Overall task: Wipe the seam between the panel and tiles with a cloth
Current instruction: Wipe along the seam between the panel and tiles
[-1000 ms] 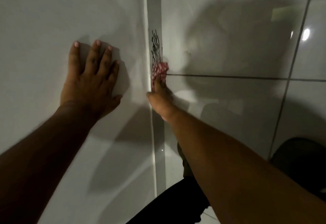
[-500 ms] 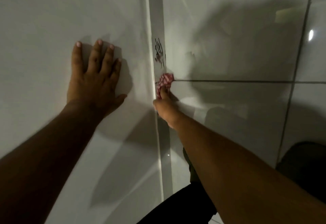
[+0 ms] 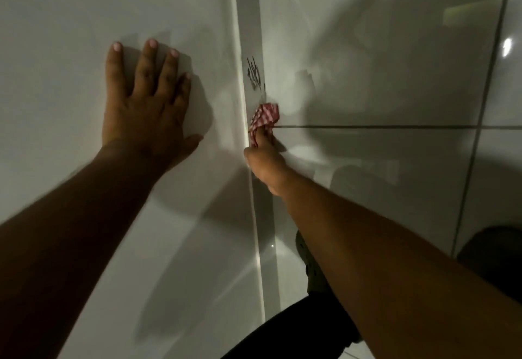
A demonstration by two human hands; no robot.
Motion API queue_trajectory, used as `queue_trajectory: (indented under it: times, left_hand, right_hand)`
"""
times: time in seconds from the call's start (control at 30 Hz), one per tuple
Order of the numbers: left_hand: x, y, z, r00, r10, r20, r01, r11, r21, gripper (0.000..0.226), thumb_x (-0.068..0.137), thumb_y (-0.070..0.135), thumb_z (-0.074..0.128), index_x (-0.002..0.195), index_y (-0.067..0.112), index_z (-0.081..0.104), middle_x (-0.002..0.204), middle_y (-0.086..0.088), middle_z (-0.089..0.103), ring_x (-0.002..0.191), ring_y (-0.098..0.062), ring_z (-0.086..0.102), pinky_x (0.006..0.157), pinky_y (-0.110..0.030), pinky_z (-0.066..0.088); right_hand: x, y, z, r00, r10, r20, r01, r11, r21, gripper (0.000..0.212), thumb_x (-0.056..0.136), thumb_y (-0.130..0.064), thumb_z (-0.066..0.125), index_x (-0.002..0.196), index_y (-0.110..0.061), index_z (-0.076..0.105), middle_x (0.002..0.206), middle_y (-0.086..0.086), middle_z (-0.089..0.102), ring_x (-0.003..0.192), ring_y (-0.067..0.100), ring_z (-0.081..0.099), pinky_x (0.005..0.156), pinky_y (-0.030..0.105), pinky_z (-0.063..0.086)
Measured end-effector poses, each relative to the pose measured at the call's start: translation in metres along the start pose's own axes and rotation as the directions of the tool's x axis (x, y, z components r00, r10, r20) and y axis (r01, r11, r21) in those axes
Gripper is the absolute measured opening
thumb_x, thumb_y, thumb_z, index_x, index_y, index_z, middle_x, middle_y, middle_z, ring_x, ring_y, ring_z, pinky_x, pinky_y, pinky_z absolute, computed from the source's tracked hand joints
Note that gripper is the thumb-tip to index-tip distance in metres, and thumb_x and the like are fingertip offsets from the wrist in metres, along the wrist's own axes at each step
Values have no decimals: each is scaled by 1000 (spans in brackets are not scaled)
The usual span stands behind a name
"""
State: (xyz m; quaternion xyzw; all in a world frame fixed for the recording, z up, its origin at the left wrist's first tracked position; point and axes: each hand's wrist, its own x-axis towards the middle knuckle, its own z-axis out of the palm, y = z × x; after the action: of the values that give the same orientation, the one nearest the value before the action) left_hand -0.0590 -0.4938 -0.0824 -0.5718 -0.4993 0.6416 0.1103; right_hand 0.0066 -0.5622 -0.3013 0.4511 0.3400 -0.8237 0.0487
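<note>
The white panel (image 3: 84, 33) fills the left of the view and meets the glossy tiles (image 3: 381, 62) at a narrow vertical seam (image 3: 251, 19); the left hand (image 3: 144, 110) lies flat and fully open on the panel, fingers spread, gripping nothing; the right hand (image 3: 262, 161) is closed around a small red-checked cloth (image 3: 264, 117), pinching it into a wad and pushing it into the seam just where a horizontal grout line (image 3: 395, 127) runs off to the right; a dark scribble (image 3: 254, 79) sits on the seam just above the cloth, not yet covered by it. The largest risk, as I judge it, is the braced left palm sliding on so smooth a panel, which would pitch the body's weight forward; next, the cloth is bunched so small that it may ride over the groove rather than into it, leaving dirt at the edge; smaller still, the wad could slip from the fingertips; and the mark could smear if the cloth is dry.
</note>
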Motion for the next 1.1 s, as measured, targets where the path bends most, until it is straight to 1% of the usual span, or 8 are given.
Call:
queue_trajectory:
  times: [0.1,0.2,0.33,0.53,0.63,0.8,1.0,1.1]
  left_hand:
    - [3,-3,-1,1000,-6,-21,7,1000,31,98,81,77,12,159,20,5,168,-14,-1,154,-41,-4,120,-66,1]
    - [3,3,2,1000,-8,-17,9,999,45,98,81,77,10,159,19,4,168,-15,-1,154,-42,-4,121,-66,3]
    - [4,9,4,1000,-25,-16,25,1000,9,95,83,76,8,159,20,1,168,-14,-3,155,-41,-7,118,-69,0]
    - [6,10,12,997,-50,-66,52,998,32,97,81,78,8,159,22,2,169,-13,-1,155,-39,-5,118,-69,1]
    - [9,13,14,994,-71,-85,75,996,49,98,80,80,9,159,22,4,169,-13,2,155,-39,-4,118,-69,2]
    - [8,13,15,997,-58,-59,59,998,7,97,80,79,11,159,23,7,169,-12,2,155,-38,-4,118,-68,-2]
    - [6,9,7,998,-61,-22,59,995,-82,94,84,75,18,159,21,7,169,-13,-2,155,-38,-8,118,-67,-7]
    - [7,8,6,998,-57,-18,56,996,-76,93,83,75,19,159,21,11,169,-13,0,155,-38,-7,118,-67,-6]
  right_hand:
    - [18,-20,-13,998,-59,-27,60,998,31,73,84,-34,45,152,-30,21,161,12,24,131,26,43,93,38,44]
    - [40,-64,-39,978,-205,-28,206,978,25,65,93,-25,41,154,-16,20,160,14,28,144,33,32,117,47,31]
    - [40,-82,-51,992,-105,-75,108,993,44,62,95,-33,46,153,-32,23,158,5,36,140,31,40,113,38,35]
    - [-21,-18,-10,991,8,-130,3,997,81,64,90,-21,52,150,-33,33,155,10,37,134,35,43,112,44,37]
    - [12,-55,-25,977,-154,-147,133,981,-144,67,93,-25,46,155,-28,19,163,10,25,142,34,34,116,41,30]
    - [33,-95,-53,950,-300,-88,289,949,-125,66,95,-21,40,155,-14,15,165,11,13,152,31,15,122,53,17]
    - [-10,-38,-18,990,-81,-118,77,996,-36,66,93,-24,50,154,-22,25,162,11,24,147,33,26,121,42,20]
    - [22,-75,-37,985,-126,-120,112,987,-116,76,88,-36,48,155,-32,11,164,9,23,145,34,31,118,39,27]
